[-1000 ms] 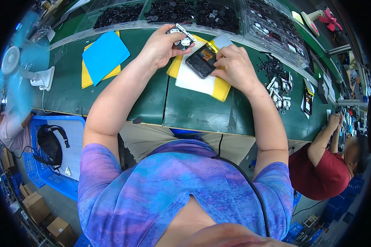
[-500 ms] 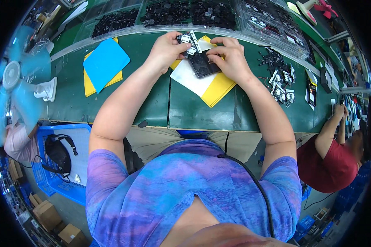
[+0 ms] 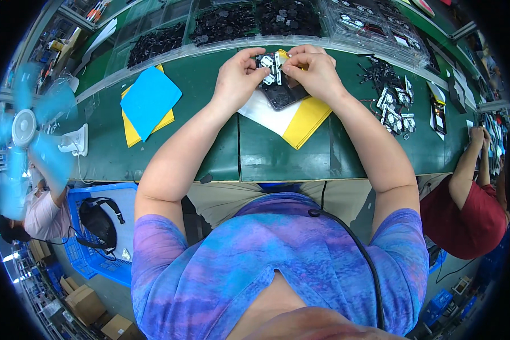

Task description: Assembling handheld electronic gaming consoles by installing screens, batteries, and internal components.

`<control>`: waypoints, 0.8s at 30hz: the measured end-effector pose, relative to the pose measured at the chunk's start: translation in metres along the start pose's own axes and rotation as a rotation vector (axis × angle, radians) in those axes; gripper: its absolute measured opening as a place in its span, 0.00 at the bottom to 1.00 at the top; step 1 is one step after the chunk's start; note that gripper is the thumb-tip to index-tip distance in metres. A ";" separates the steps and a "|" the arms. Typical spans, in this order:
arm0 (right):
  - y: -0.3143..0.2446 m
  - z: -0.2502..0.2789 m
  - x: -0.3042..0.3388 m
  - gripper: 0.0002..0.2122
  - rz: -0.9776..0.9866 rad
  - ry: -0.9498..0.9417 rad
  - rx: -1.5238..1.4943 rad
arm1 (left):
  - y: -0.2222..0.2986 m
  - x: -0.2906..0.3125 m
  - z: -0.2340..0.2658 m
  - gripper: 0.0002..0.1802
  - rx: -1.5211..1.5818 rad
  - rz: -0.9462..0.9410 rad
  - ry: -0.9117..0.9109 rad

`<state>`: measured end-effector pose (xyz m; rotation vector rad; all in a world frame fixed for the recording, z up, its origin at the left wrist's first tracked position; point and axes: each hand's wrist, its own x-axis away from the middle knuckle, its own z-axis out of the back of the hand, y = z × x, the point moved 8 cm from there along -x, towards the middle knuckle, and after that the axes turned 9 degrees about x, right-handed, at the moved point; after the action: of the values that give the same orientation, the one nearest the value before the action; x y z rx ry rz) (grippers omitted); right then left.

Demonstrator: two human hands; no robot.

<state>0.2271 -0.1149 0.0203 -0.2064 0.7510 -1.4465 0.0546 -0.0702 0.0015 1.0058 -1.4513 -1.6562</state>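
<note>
My left hand [image 3: 241,78] pinches a small black-and-white electronic part [image 3: 268,63] by its left side. The part stands nearly upright over a flat black housing like a phone's [image 3: 284,97]. My right hand [image 3: 314,71] is closed at the part's right edge, thumb and fingertips against its white strip; whether anything small is between them is hidden. Under the housing lie a white sheet [image 3: 266,118] and a yellow sheet [image 3: 305,122]. To the right is a pile of similar black-and-white parts [image 3: 395,110], below small black pieces [image 3: 379,73].
Clear trays of black parts [image 3: 224,25] line the green bench's [image 3: 204,156] far side. A blue sheet [image 3: 151,99] on yellow ones lies left, near a spinning fan [image 3: 25,127]. A blue basket [image 3: 85,260] holds a black bag [image 3: 98,221]. A person in red [image 3: 467,212] works at right.
The part has turned from a slant to nearly upright above the housing. My right hand has moved from the housing's side to the part's right edge. The whole view has shifted slightly.
</note>
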 end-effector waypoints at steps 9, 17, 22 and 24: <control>-0.010 0.003 0.002 0.08 0.060 -0.026 0.127 | 0.005 0.000 -0.003 0.22 -0.047 -0.073 0.014; -0.013 0.003 0.004 0.07 0.051 -0.019 0.126 | 0.006 0.002 -0.007 0.23 -0.091 -0.074 0.004; -0.012 0.004 0.005 0.07 0.052 0.014 0.123 | 0.008 0.004 -0.008 0.23 -0.091 -0.106 0.048; -0.012 0.005 0.005 0.07 0.062 0.029 0.120 | 0.010 0.004 -0.008 0.23 -0.094 -0.106 0.056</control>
<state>0.2198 -0.1231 0.0291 -0.0697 0.6860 -1.4327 0.0600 -0.0790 0.0099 1.0835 -1.2911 -1.7411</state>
